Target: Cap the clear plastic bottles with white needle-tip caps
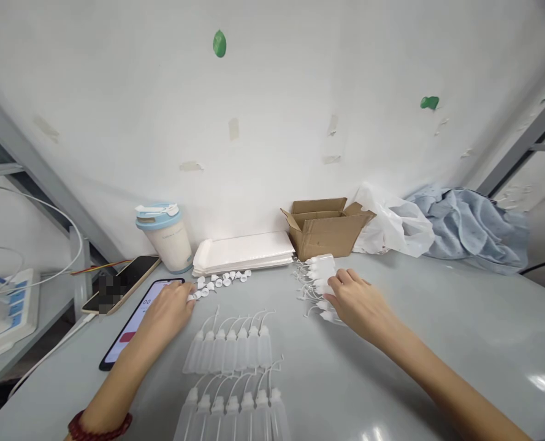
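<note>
My left hand (173,308) is beside a scatter of small white caps (218,282), its fingers closed around a cap (191,297) at the near left of them. My right hand (357,303) has its fingers curled over a pile of small translucent plastic bottles (322,269) and grips one, partly hidden under the fingers. Thin bent white strips stick out leftward from that pile. Between my arms lies a row of similar flat bottles (228,350), necks pointing away from me. Nearer to me is a second row of bottles (233,416), cut off by the lower picture edge.
A lit phone (132,331) lies under my left forearm, with a second phone (120,285) beside it. Along the wall stand a lidded cup (168,242), white padded envelopes (244,251), an open cardboard box (327,236), a plastic bag (392,226) and blue cloth (469,226).
</note>
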`<state>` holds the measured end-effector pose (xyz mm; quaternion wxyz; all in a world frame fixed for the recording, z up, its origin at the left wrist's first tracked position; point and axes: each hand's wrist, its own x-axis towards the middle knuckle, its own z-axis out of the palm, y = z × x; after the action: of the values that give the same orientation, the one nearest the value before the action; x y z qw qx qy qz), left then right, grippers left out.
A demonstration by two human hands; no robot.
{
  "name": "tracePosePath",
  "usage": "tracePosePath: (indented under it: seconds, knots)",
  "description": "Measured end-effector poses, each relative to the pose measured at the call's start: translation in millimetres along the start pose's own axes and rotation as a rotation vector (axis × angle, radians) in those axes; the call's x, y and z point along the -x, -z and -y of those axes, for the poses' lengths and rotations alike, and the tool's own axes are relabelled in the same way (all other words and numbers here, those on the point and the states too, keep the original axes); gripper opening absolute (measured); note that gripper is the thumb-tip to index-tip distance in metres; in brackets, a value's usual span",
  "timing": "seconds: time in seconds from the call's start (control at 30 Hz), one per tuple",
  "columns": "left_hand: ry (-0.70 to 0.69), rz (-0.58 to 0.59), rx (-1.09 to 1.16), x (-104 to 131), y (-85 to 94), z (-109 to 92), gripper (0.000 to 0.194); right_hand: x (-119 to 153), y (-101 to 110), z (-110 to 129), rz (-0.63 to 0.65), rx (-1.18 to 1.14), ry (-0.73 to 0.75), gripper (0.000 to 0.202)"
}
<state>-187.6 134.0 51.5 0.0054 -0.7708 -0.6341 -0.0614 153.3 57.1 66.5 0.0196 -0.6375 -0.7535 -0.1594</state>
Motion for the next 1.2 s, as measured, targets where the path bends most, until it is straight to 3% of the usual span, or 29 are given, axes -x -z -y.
tracePosePath:
  seconds: [0.23, 0.33, 0.47, 0.57, 0.63, 0.7, 0.87, 1.0, 1.2]
  knots:
    - [0.002, 0.061, -0.027, 0.2, -3.4, -4.4, 0.025, -0.9, -2.1, -2.8, 0.024, 0.021, -0.016, 0.005]
    - [0.006, 0.078, -0.012, 1.5, -0.9, -7.0, 0.021, -0.3, -0.6, -1.2, -0.034, 0.004, -0.012, 0.005]
    - [0.017, 0.1, 0.03, 3.8, 4.7, -11.4, 0.018, 12.6, 11.0, 20.1, -0.169, -0.307, 0.16, 0.018]
    - [0.026, 0.112, 0.08, 5.9, 9.5, -16.8, 0.016, 31.5, 23.6, 46.2, 0.037, -0.649, 0.408, 0.018]
    - [0.045, 0.111, 0.121, 7.5, 13.0, -21.2, 0.014, 42.6, 29.6, 60.8, 0.218, -0.741, 0.508, 0.009]
    - [0.066, 0.105, 0.173, 9.4, 17.1, -26.1, 0.013, 48.9, 32.1, 69.7, 0.308, -0.757, 0.59, 0.008]
    - [0.121, 0.086, 0.329, 15.9, 28.7, -40.2, 0.016, 49.7, 25.8, 72.6, 0.308, -0.711, 0.713, 0.013]
    - [0.132, 0.068, 0.472, 21.9, 32.5, -51.6, 0.03, 51.3, 17.2, 72.3, 0.276, -0.662, 0.764, 0.021]
    - [0.135, 0.195, 1.018, 29.2, 30.7, -67.2, 0.038, 52.8, 16.9, 70.4, 0.254, -0.562, 0.788, 0.024]
